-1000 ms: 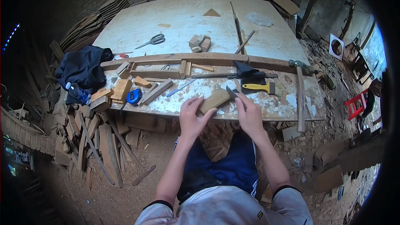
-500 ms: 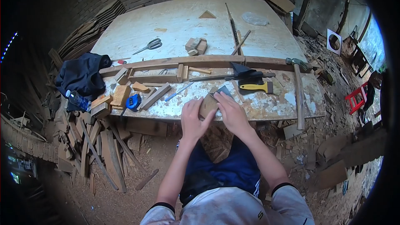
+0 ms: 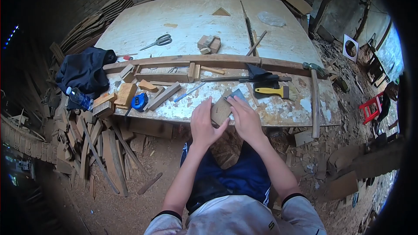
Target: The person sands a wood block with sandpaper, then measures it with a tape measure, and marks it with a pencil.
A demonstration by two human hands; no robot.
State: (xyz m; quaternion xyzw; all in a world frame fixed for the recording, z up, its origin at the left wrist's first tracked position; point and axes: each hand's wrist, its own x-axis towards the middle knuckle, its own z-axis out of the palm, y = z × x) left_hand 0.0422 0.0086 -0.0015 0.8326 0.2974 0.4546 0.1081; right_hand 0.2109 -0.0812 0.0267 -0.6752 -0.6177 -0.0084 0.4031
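Observation:
A small flat wooden block (image 3: 220, 112) lies at the front edge of the workbench, between my two hands. My left hand (image 3: 203, 123) grips its left side, with the fingers along the edge and the thumb at the near corner. My right hand (image 3: 247, 119) closes on its right side, fingertips curled over the upper edge. A small dark bit shows at those fingertips, too small to name. A blue-grey flat piece (image 3: 239, 95) sticks out just beyond the right fingers, partly hidden. To the left lies a blue pen (image 3: 189, 92).
A yellow-handled brush (image 3: 272, 91) and a hammer (image 3: 314, 100) lie to the right. Leftward are a blue tape measure (image 3: 139, 102), wood offcuts (image 3: 164, 96) and a bottle (image 3: 80, 98). A long wooden beam (image 3: 209, 60) crosses the bench; scissors (image 3: 158, 41) lie beyond it.
The view has shifted slightly. My left hand sits a little further from the block's face, showing more of it. Both hands stay at the block.

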